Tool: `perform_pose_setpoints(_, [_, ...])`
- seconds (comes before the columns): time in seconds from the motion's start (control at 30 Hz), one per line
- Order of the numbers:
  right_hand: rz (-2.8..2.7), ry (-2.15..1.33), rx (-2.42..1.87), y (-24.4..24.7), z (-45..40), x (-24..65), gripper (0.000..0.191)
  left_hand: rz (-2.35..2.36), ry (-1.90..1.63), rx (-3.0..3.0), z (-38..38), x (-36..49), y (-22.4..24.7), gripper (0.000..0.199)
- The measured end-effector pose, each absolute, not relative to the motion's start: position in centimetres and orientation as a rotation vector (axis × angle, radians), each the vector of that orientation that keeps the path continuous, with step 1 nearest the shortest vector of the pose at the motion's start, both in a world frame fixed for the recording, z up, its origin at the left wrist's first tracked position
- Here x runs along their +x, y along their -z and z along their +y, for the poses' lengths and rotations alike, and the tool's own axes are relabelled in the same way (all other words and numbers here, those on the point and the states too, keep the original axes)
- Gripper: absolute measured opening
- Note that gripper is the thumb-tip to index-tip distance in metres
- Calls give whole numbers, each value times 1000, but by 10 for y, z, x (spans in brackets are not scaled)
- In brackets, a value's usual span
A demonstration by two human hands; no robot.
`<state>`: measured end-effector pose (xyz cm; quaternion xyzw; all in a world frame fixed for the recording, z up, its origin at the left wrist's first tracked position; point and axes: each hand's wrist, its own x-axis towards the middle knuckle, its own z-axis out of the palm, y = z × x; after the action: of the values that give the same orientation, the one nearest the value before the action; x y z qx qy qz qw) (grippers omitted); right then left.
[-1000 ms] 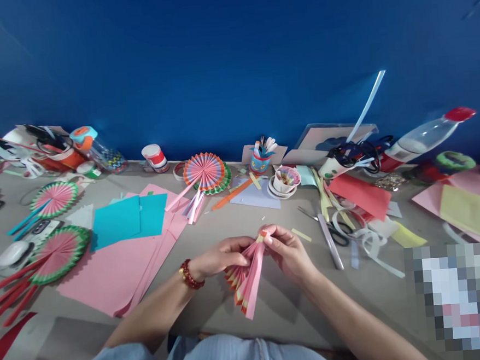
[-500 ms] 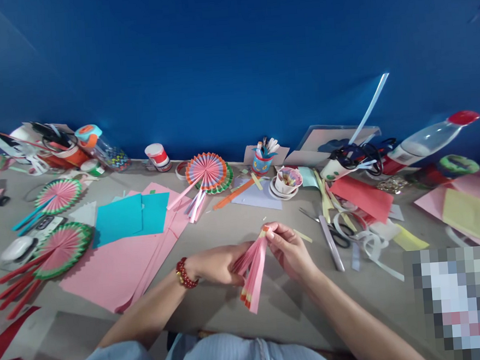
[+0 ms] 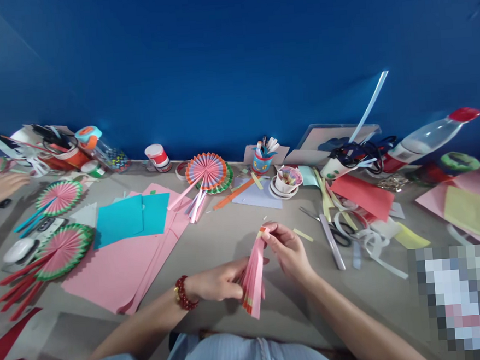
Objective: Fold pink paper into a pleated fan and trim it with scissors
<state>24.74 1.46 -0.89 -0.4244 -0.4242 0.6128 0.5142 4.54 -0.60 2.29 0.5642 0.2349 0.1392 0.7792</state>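
Between my hands is a strip of pleated pink paper (image 3: 255, 277) with orange and yellow edging at its ends. My right hand (image 3: 288, 248) pinches its upper end between thumb and fingers. Lower down, my left hand (image 3: 224, 280), with a dark red beaded bracelet at the wrist, grips the folds from the left side; some of its fingers are hidden behind the paper. The pleats hang close together, tilted down to the left. To the right of my right hand lie a lilac cutter-like stick (image 3: 332, 245) and scissors (image 3: 340, 235).
Finished round paper fans (image 3: 206, 173) lie at the back and left, beside blue sheets (image 3: 119, 221) on pink sheets (image 3: 107, 274). Cups, paper scraps and a bottle (image 3: 426, 139) line the wall. Another person's hand (image 3: 4, 185) reaches in at far left.
My left hand has slid lower along the pleated paper, and the folds have drawn together from a split, spread shape. Another person's hand has come in at the far left.
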Motion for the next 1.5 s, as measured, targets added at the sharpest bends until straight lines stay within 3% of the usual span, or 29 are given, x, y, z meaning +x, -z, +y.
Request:
perform_pose_setpoints(0.17, [-1094, -1362, -1069, 6, 13, 245, 23, 615, -404, 1107, -17, 53, -28, 48])
perform_pose_setpoints(0.3, [-1095, -1320, -1062, 4, 14, 245, 23, 930, -574, 1176, -29, 64, -19, 44])
perform_pose_setpoints(0.47, [-1058, -1361, -1022, 5, 16, 247, 21, 1026, -520, 1230, -31, 72, -13, 27])
perform_pose_setpoints(0.83, [-978, -1388, -957, 3, 23, 253, 21, 818, -616, 930, -30, 69, 3, 47])
perform_pose_setpoints(1.5, [-962, -1404, -925, 6, 25, 255, 21, 942, -685, 974, -35, 76, 3, 52])
